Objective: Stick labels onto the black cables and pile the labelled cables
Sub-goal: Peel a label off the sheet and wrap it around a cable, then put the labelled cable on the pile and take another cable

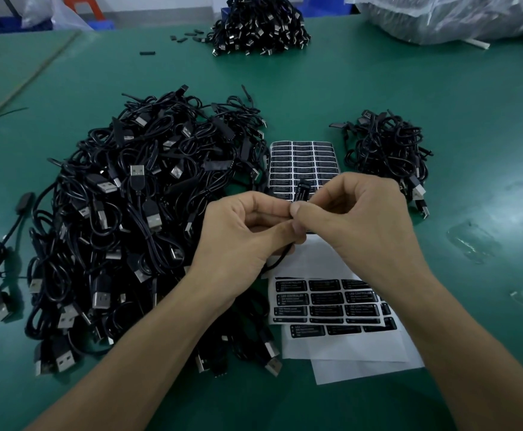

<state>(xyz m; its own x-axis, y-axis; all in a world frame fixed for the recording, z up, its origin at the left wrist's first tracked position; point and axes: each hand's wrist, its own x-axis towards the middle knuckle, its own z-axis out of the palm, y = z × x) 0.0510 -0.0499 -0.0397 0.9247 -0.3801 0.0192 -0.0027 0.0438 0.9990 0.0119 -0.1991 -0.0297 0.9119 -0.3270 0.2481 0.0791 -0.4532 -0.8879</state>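
Fingers of L hand & R hand pinch cable; its controller near upright, tip pointing away.

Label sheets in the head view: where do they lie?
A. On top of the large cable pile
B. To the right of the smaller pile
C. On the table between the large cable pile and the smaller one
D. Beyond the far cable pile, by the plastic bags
C: the label sheets lie flat on the green table, with the large cable pile on their left and the smaller cable pile on their right.
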